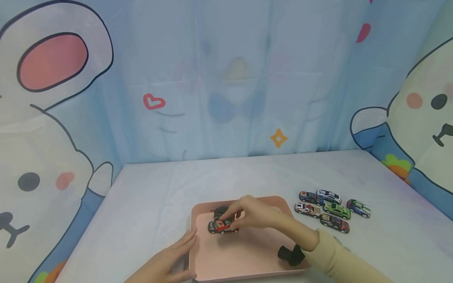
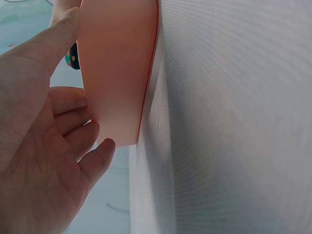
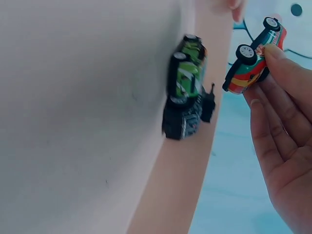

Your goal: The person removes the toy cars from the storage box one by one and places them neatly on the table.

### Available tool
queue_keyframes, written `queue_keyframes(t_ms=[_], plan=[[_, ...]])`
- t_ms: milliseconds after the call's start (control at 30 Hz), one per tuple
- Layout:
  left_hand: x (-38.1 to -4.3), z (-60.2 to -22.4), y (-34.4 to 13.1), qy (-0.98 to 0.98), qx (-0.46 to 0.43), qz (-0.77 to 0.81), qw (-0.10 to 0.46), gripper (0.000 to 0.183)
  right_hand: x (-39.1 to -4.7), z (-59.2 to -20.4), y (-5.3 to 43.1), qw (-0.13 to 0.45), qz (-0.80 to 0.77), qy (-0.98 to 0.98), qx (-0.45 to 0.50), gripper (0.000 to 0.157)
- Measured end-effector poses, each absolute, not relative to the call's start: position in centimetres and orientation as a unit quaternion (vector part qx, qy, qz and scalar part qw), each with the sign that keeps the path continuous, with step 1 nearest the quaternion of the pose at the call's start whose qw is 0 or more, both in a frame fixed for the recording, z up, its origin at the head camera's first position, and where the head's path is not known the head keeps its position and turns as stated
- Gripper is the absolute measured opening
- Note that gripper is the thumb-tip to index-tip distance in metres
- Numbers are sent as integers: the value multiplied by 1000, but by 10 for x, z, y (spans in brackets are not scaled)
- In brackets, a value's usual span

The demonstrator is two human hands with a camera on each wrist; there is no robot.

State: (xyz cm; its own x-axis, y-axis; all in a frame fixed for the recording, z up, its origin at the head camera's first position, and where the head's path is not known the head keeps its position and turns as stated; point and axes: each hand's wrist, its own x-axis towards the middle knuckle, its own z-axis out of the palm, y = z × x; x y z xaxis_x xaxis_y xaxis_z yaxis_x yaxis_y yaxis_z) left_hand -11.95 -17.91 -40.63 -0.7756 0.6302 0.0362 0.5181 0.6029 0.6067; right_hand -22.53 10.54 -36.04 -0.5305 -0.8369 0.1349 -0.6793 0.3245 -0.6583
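Note:
My right hand pinches a red and green toy car between thumb and fingers, above the left part of a pink tray. In the right wrist view the toy car is tilted, with its wheels showing. Inside the tray, near its far wall, are a dark toy vehicle and a green and black toy car, close together; in the head view my fingers partly hide them. My left hand rests against the tray's left side, its fingertips touching the outer wall.
On the white table, to the right of the tray, several toy cars stand in a loose group. A black object shows under my right forearm, over the tray's near right corner. A patterned blue curtain hangs behind the table.

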Motion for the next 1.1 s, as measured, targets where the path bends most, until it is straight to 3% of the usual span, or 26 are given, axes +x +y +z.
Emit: queue_keyframes(t_ms=[400,1100], plan=[[-119,-407,-177,890,321,315,81,84,-228,-350,143,113,-435,820,-354,29],[-119,-408,-179,882,331,325,79,83,-227,-340,224,62,-468,844,-254,38]])
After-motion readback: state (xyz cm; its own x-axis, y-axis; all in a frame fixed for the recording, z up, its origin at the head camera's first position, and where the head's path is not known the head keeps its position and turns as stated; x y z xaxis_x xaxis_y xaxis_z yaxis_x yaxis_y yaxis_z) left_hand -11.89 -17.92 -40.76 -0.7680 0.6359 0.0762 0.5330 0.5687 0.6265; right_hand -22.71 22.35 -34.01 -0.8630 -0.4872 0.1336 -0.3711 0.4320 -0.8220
